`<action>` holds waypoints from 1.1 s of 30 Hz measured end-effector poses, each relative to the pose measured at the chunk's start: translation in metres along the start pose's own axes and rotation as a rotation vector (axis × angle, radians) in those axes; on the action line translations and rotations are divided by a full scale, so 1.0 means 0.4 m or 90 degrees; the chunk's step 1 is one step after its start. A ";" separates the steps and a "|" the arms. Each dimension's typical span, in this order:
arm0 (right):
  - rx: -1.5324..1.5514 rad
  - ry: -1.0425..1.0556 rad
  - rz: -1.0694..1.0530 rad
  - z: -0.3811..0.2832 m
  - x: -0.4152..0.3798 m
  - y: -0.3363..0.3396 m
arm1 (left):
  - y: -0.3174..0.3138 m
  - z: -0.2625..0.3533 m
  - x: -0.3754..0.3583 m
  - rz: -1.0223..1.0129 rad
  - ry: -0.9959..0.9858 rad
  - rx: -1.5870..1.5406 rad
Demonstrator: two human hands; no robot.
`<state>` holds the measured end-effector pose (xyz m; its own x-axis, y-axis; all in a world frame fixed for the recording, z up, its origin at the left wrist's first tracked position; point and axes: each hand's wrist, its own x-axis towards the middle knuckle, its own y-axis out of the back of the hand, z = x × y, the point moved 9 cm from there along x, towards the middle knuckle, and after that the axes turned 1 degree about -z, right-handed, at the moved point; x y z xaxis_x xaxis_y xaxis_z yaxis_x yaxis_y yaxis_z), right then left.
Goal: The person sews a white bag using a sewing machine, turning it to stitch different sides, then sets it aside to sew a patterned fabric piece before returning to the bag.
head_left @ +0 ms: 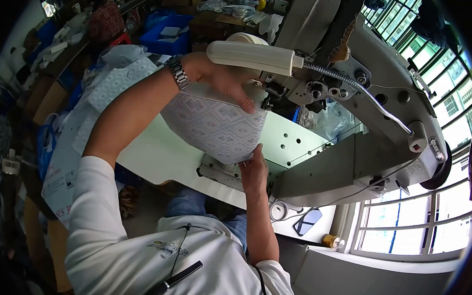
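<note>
A pale fabric piece (pixel 216 122) with a woven diamond pattern curves around the work area of a sewing machine (pixel 324 189). My left hand (pixel 226 82), below a metal wristwatch, grips its upper edge close to the needle area, thumb lying on the near side. The white lamp hides part of that hand's fingers. Lower down, my right hand (pixel 255 170) pinches the bottom right corner of the same fabric between thumb and fingers. The needle and the fabric's far side are hard to make out.
A white lamp (pixel 251 56) on a flexible neck juts over my left hand. More patterned fabric (pixel 119 82) is heaped at the left. A phone (pixel 307 222) and a yellow spool (pixel 332 241) lie at the right, beside a barred window (pixel 413 226). Blue bins (pixel 164 34) stand behind.
</note>
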<state>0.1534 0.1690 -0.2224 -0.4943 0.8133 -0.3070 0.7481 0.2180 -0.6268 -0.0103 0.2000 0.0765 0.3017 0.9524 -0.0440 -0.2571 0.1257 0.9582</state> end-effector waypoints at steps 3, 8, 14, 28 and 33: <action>0.002 0.009 -0.005 -0.001 0.003 0.006 | -0.053 -0.023 0.061 -0.033 -0.171 -0.074; 0.003 0.030 0.028 0.000 -0.008 0.036 | -0.048 0.003 0.011 -0.136 0.016 -0.214; -0.063 0.013 0.174 0.058 -0.062 0.104 | -0.061 0.035 -0.054 -0.068 0.098 -0.147; -0.060 -0.056 -0.104 0.156 -0.228 0.043 | -0.068 0.190 -0.232 0.266 -0.020 -0.012; -0.007 -0.069 -0.106 0.104 -0.307 -0.012 | -0.113 0.371 -0.421 0.037 -0.180 0.035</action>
<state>0.1922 0.0457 -0.2115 -0.6565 0.7022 -0.2755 0.6559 0.3511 -0.6682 0.0870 -0.0072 0.0825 0.5341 0.8412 0.0844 -0.2340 0.0511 0.9709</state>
